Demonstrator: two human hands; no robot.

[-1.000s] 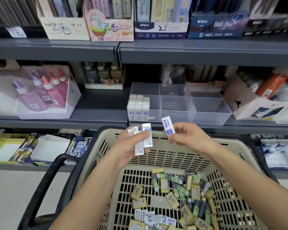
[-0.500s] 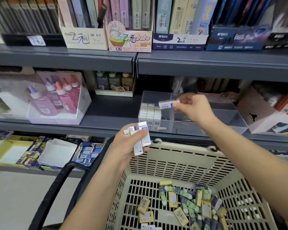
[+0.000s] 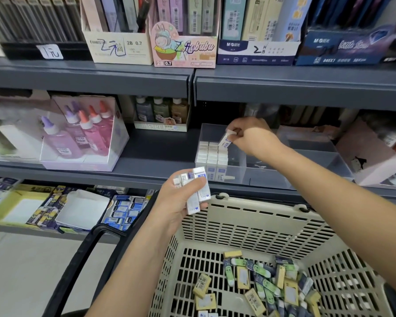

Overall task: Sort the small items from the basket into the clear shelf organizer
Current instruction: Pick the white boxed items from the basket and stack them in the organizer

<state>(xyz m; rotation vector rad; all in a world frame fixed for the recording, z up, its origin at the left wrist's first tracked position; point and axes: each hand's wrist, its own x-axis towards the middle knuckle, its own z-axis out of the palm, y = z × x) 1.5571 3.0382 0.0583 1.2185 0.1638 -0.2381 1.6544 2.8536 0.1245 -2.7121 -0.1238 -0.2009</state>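
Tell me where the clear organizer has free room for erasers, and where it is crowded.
Crowded: the left compartment's left side, packed with standing erasers, where the right hand pinches another eraser. Free: the strip between them and the divider, and the compartments beyond.

— What can you read along your top shelf?
— The white tag [image 3: 49, 52] says "1元". The cream display box [image 3: 118, 48] beside it has "2B 0.7" printed and a handwritten "2元".
— And the pink box [image 3: 183, 49]?
— "2B 0.7" at its lower left. A handwritten 2 crosses its script name.
— Further right?
— Your white-and-blue box [image 3: 256, 52] reads "M&G", with a handwritten "2" by "H" and "B". The dark blue box [image 3: 338, 50] also reads "M&G".
— The white boxes [image 3: 198, 191] in your left hand [image 3: 181, 207]?
— Blue print, too small to read.
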